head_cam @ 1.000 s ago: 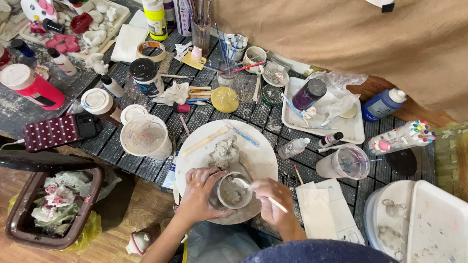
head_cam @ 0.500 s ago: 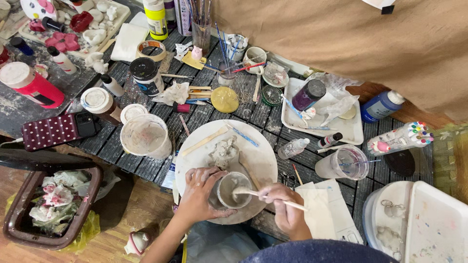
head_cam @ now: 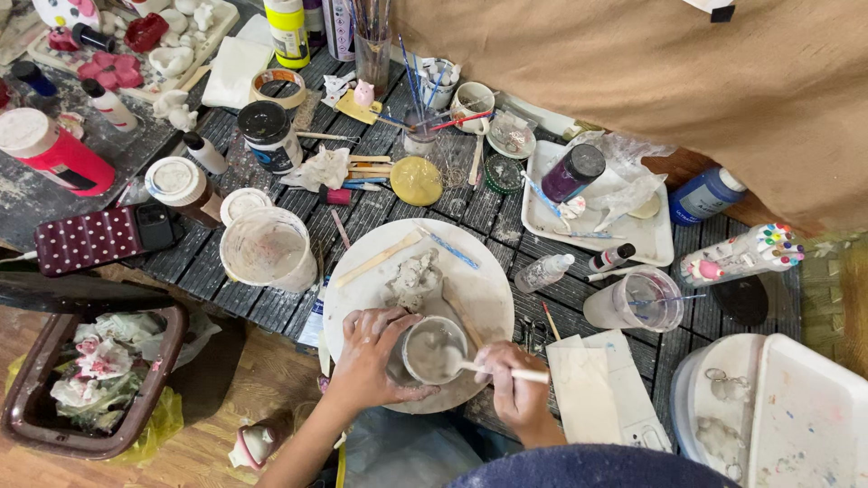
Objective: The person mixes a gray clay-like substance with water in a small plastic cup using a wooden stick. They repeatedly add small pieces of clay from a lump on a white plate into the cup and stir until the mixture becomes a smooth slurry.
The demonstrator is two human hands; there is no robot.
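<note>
Left hand (head_cam: 375, 354) fingers wrapped round small cup (head_cam: 434, 350) (grey slurry inside); right hand (head_cam: 511, 384) fingers pinch stick (head_cam: 502, 370), tip in cup, over round board (head_cam: 470, 289).

small grey-filled cup (head_cam: 434, 350) upright on round white board (head_cam: 479, 289), stick (head_cam: 506, 371) inside.

Left hand (head_cam: 372, 354) cupping small grey cup (head_cam: 434, 350) on round white board (head_cam: 416, 303), right hand (head_cam: 515, 384) holding stick (head_cam: 503, 371) in it, cluttered counter (head_cam: 362, 212)

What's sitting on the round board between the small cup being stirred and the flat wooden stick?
In the head view, a grey clay lump lies between the cup and the stick.
</note>
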